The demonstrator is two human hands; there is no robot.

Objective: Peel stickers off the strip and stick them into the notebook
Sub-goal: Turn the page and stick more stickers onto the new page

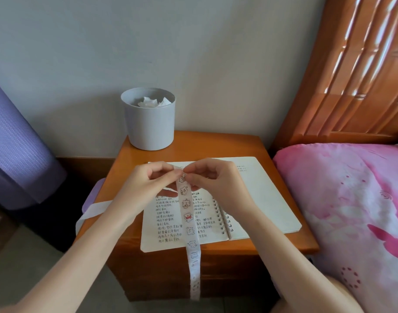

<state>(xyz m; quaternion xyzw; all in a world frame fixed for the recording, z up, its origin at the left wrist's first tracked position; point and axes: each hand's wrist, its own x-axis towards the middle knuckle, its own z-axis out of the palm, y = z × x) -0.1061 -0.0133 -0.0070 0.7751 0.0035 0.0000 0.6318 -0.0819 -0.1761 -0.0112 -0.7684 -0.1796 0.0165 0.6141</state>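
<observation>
While both hands are held up over the open notebook (264, 201), the strip (189, 220) hangs from them. Its long axis runs straight toward the person, down across the written left page (165, 224) and over the front edge of the nightstand (218, 142).

Left hand (148, 179): thumb and fingers pinch the strip's upper end from the left side.

Right hand (212, 177): fingertips are drawn together on the strip at the topmost sticker (182, 178), meeting the left hand's fingers there. Whether a sticker edge is lifted cannot be told.

A bare length of white backing (92, 210) runs leftward off the nightstand's side.

Judgement: the step in hand is peeling the top sticker. The blank right page (269, 188) lies below and to the right of the right hand, so that hand is the nearer one to carry the sticker across. The peel should run down the strip's length while the left hand anchors the backing.
</observation>
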